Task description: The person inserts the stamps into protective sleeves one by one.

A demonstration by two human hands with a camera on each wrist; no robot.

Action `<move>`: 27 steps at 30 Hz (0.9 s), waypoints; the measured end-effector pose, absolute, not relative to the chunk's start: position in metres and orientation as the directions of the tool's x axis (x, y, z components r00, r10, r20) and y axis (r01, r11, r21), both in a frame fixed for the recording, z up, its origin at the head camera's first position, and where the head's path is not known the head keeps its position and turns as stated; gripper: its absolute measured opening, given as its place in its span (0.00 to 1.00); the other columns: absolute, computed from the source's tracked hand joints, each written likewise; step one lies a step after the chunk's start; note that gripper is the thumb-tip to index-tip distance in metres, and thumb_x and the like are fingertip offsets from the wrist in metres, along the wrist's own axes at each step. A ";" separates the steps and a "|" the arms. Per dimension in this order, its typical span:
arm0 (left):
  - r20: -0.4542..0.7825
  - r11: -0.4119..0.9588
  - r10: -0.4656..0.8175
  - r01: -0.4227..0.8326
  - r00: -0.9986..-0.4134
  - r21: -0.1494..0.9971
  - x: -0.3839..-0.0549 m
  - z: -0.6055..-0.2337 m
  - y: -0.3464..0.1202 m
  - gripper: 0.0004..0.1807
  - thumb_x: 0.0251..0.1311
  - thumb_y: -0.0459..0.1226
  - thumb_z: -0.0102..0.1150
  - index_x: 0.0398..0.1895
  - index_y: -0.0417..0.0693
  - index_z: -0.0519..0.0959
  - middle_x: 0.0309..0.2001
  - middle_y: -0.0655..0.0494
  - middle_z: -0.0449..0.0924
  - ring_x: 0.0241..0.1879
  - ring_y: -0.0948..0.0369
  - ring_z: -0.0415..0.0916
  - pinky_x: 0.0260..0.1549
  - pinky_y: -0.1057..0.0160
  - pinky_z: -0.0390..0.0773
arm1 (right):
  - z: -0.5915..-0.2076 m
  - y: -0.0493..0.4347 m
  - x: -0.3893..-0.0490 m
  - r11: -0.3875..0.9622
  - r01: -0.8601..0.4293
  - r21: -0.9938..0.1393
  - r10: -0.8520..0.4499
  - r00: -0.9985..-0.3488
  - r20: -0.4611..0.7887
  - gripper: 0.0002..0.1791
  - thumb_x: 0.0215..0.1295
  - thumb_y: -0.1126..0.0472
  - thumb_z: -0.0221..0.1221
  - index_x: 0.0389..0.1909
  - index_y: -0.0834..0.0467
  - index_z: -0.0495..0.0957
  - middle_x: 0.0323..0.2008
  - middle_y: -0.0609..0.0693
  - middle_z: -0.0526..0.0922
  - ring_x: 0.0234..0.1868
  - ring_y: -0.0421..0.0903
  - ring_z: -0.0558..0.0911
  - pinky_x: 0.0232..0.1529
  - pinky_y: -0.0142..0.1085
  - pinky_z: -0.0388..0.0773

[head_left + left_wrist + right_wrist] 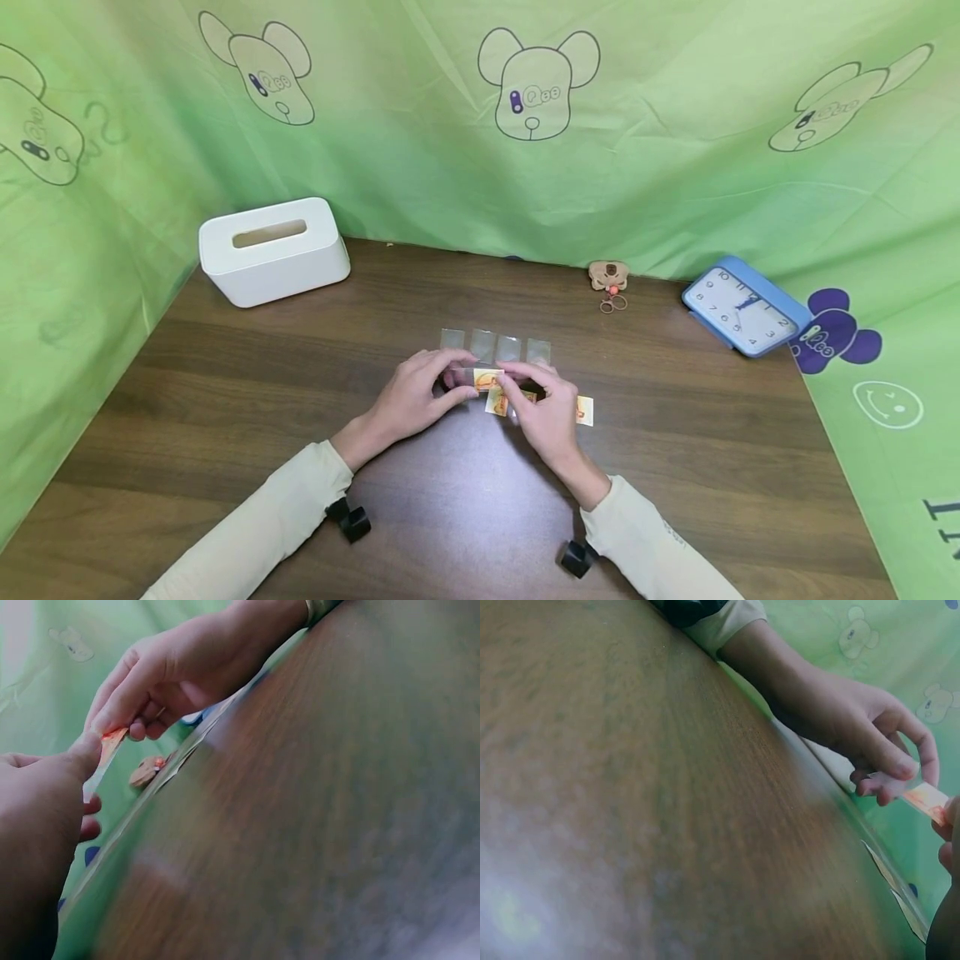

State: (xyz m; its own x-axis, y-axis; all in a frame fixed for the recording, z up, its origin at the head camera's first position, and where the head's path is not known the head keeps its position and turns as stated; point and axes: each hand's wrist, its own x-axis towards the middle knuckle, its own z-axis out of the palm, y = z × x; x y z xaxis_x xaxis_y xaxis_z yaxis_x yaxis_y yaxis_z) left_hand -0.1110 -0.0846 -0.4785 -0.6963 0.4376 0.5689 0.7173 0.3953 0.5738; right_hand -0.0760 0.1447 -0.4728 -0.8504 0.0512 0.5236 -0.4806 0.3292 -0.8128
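Between thumb and fingers my left hand holds a small clear plastic sleeve. My right hand pinches a small card with an orange picture on a pale ground. The card's left end meets the sleeve, and both are held up over the table in the wrist views. Below my hands lie more picture cards, one near the right thumb and another partly behind the right hand. Several clear sleeves lie in a row just beyond my fingers.
A white tissue box stands at the back left of the wooden table. A brown bear keychain lies at the back, with a blue clock to its right. Green printed cloth hangs behind the table.
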 end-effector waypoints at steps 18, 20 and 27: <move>0.630 0.517 0.452 0.761 -0.631 0.392 -0.108 -0.473 -0.087 0.24 0.57 0.42 0.87 0.56 0.48 0.89 0.33 0.59 0.80 0.25 0.67 0.71 0.23 0.65 0.76 | -0.472 0.144 -0.076 0.308 -0.403 -0.862 0.088 -0.890 0.448 0.10 0.63 0.73 0.77 0.44 0.62 0.94 0.36 0.53 0.94 0.38 0.39 0.88 0.43 0.32 0.82; 0.627 0.508 0.440 0.754 -0.643 0.417 -0.107 -0.473 -0.086 0.24 0.57 0.41 0.87 0.55 0.48 0.89 0.32 0.60 0.79 0.24 0.68 0.70 0.23 0.66 0.73 | -0.472 0.144 -0.075 0.302 -0.401 -0.865 0.088 -0.892 0.444 0.11 0.63 0.73 0.76 0.46 0.62 0.94 0.36 0.54 0.94 0.38 0.39 0.88 0.44 0.31 0.82; 0.592 0.520 0.362 0.683 -0.720 0.514 -0.106 -0.472 -0.084 0.25 0.54 0.38 0.88 0.55 0.43 0.89 0.31 0.58 0.80 0.25 0.67 0.73 0.24 0.69 0.75 | -0.472 0.145 -0.075 0.281 -0.416 -0.865 0.119 -0.879 0.462 0.06 0.68 0.74 0.72 0.43 0.63 0.93 0.37 0.57 0.93 0.36 0.37 0.84 0.39 0.24 0.79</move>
State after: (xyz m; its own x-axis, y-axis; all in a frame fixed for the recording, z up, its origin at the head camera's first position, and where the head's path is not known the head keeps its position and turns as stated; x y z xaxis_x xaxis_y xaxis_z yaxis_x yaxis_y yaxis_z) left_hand -0.1057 -0.0843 -0.4719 -0.7204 0.3620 0.5916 0.6828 0.5195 0.5136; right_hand -0.0754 0.1447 -0.4721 -0.8789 0.1187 0.4619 -0.4164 0.2812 -0.8646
